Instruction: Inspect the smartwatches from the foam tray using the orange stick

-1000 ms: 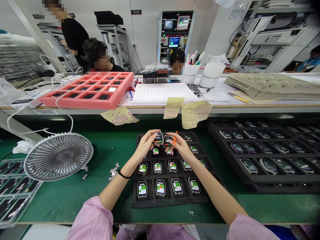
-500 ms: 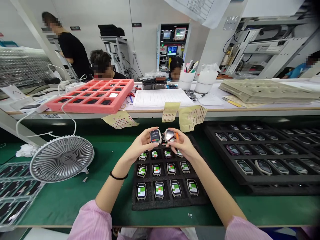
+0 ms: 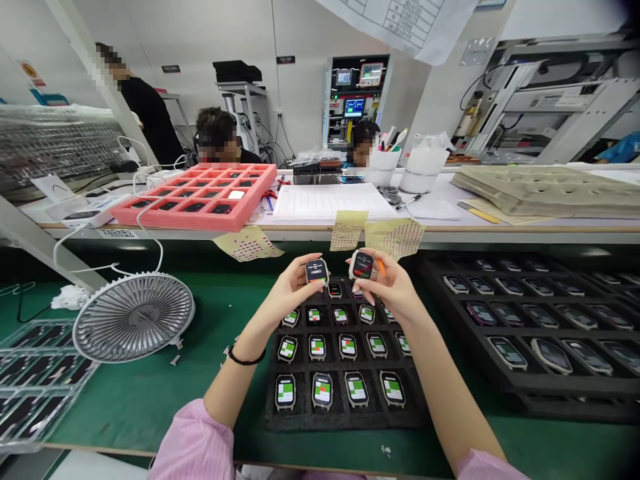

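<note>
My left hand (image 3: 295, 287) holds a watch body with a lit dark screen (image 3: 316, 271) between thumb and fingers. Another watch body (image 3: 361, 265), its screen dark with a red patch, is gripped in my right hand (image 3: 393, 283); an orange object (image 3: 381, 267) shows by those fingers. Both watches are raised over the far edge of a black foam tray (image 3: 327, 417). Rows of watch bodies lie in its slots, most with green and white screens, such as one in the front row (image 3: 357, 389).
A grey fan (image 3: 135, 317) stands left, beside clear trays (image 3: 45, 373). More black foam trays with watches (image 3: 510, 313) lie right. On the shelf ahead are a pink foam tray (image 3: 245, 213), papers (image 3: 325, 201) and grey moulded trays (image 3: 540, 193). People are beyond.
My hands have moved apart, the right one shifting rightward with its watch. That watch's screen, bright with glare before, now looks dark. The whole view has shifted slightly.
</note>
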A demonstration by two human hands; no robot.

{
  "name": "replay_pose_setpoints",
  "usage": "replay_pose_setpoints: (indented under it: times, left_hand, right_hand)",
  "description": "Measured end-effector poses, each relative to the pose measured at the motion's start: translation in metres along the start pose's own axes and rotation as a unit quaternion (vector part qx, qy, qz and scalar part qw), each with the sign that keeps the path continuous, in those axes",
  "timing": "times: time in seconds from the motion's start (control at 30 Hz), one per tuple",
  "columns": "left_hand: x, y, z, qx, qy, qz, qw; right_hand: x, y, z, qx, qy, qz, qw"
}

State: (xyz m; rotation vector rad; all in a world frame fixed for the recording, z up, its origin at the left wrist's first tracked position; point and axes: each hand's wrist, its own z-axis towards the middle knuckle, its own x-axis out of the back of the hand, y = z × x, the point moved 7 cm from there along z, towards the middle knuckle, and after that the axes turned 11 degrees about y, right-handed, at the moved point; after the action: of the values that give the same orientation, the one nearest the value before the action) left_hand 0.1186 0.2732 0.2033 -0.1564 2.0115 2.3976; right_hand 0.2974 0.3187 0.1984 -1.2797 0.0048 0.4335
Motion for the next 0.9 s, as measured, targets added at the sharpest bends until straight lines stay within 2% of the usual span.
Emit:
replay_pose_setpoints:
  times: [0.13,0.4,0.6,0.9]
  left_hand:
    - [0.004,-0.005,0.005,-0.023,0.024,0.002,0.999]
    - [0.006,-0.019,0.014,-0.003,0.038,-0.003,0.999]
    - [0.004,-0.016,0.010,0.008,0.042,0.005,0.999]
    - [0.003,-0.015,0.008,0.015,0.055,0.013,0.998]
  right_hand:
    - [-0.010,0.015,0.002,-0.022,-0.006,-0.014,1.000]
    - [-0.015,0.026,0.000,-0.059,-0.031,-0.003,0.998]
    - [-0.014,0.028,0.000,-0.062,-0.029,-0.013,0.998]
    - [-0.012,0.029,0.002,-0.075,0.021,-0.025,0.997]
